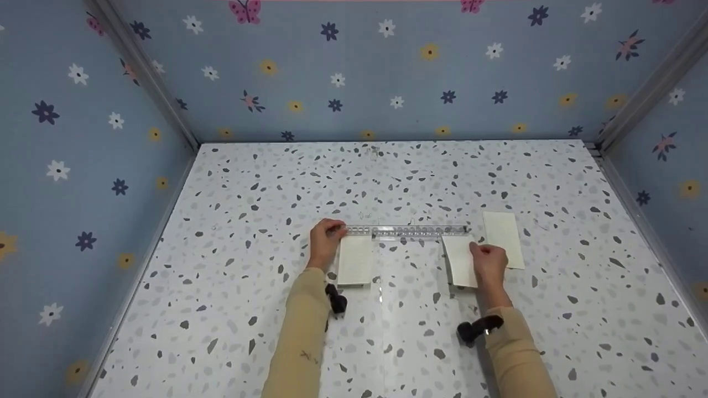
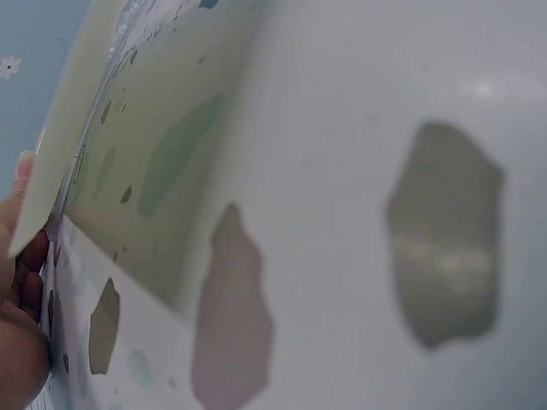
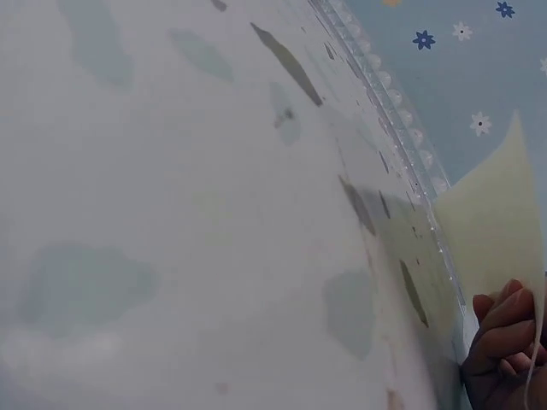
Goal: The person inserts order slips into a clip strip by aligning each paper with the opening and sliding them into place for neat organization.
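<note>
A clear plastic ruler-like strip (image 1: 409, 231) with a row of round shapes along it lies crosswise in the head view. My left hand (image 1: 325, 242) pinches its left end, beside the top corner of a pale yellow paper slip (image 1: 354, 261). That slip's lower edge casts a shadow; in the left wrist view the slip (image 2: 64, 120) tilts up off the table near the left hand's fingers (image 2: 26, 175). My right hand (image 1: 490, 264) pinches the right edge of a second paper slip (image 1: 460, 260), whose top meets the strip. The right wrist view shows this slip (image 3: 496, 218) bent and raised.
A third pale slip (image 1: 504, 237) lies flat to the right, partly behind the right hand. Black wrist cameras (image 1: 336, 299) sit on both forearms. Flower-patterned blue walls (image 1: 387, 72) enclose the speckled white table (image 1: 398, 182) at the back and sides.
</note>
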Demonstrator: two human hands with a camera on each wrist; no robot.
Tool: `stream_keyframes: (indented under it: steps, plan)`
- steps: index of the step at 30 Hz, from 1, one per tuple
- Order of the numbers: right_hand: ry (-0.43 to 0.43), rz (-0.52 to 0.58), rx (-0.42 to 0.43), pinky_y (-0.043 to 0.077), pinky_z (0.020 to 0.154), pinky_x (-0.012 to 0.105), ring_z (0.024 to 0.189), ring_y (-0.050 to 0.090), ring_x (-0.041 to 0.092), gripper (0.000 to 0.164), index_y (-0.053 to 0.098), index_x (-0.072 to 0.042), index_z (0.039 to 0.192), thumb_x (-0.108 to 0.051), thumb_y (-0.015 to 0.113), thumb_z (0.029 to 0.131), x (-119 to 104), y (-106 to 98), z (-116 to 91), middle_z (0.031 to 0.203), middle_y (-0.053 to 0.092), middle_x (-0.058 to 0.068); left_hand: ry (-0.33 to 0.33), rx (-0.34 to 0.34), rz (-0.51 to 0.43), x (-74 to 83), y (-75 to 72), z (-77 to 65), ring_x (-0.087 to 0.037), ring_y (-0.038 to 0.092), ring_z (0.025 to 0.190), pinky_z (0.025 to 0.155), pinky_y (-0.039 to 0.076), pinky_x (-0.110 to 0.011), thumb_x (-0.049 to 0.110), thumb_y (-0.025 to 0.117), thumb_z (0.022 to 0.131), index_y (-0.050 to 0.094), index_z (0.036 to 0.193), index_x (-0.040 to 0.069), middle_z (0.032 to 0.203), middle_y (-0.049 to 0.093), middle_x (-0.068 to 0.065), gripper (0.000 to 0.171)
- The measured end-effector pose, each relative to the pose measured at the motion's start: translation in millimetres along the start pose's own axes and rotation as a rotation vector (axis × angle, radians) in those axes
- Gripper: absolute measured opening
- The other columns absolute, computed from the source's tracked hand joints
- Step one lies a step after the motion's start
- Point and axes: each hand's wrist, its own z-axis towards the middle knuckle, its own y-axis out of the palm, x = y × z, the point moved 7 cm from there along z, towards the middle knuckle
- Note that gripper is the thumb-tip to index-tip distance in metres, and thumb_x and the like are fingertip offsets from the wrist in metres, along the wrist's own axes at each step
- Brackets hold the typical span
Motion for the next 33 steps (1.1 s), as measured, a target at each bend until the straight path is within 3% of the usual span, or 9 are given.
stream_keyframes:
  steps: [8, 14, 23, 33]
  plan:
    - [0.035, -0.031, -0.044, 0.042, 0.076, 0.037, 0.088, 0.051, 0.027, 0.036, 0.057, 0.008, 0.104, -0.023, 0.049, 0.088, -1, 2, 4, 0.102, 0.055, 0.021, 0.000, -0.006, -0.031, 0.4, -0.5, -1.3, -0.021, 0.053, 0.081, 0.074, 0.043, -0.030, -0.001, 0.067, 0.076, 0.065, 0.090, -0.006, 0.085, 0.058, -0.012, 0.015]
    - [0.034, 0.009, -0.048, 0.041, 0.081, 0.038, 0.095, 0.050, 0.029, 0.036, 0.055, 0.009, 0.107, -0.022, 0.050, 0.088, -3, 5, 4, 0.106, 0.053, 0.022, 0.040, -0.001, -0.018, 1.4, -1.3, -1.7, -0.023, 0.053, 0.082, 0.075, 0.042, -0.031, -0.001, 0.066, 0.076, 0.065, 0.089, -0.007, 0.086, 0.059, -0.013, 0.014]
    - [0.001, 0.001, -0.048, 0.041, 0.070, 0.034, 0.084, 0.050, 0.027, 0.031, 0.058, 0.008, 0.096, -0.020, 0.051, 0.088, -9, 8, 2, 0.096, 0.055, 0.019, 0.007, -0.004, -0.006, -1.9, -0.3, -0.5, -0.017, 0.052, 0.080, 0.074, 0.042, -0.028, 0.002, 0.067, 0.077, 0.065, 0.089, -0.003, 0.084, 0.059, -0.008, 0.014]
    - [0.009, -0.041, -0.048, 0.040, 0.065, 0.031, 0.077, 0.049, 0.023, 0.029, 0.059, 0.006, 0.092, -0.022, 0.051, 0.088, -9, 13, 2, 0.089, 0.055, 0.015, 0.000, -0.007, -0.032, -1.9, 0.5, -0.4, -0.019, 0.053, 0.081, 0.074, 0.043, -0.029, 0.001, 0.067, 0.076, 0.065, 0.090, -0.004, 0.085, 0.059, -0.010, 0.015]
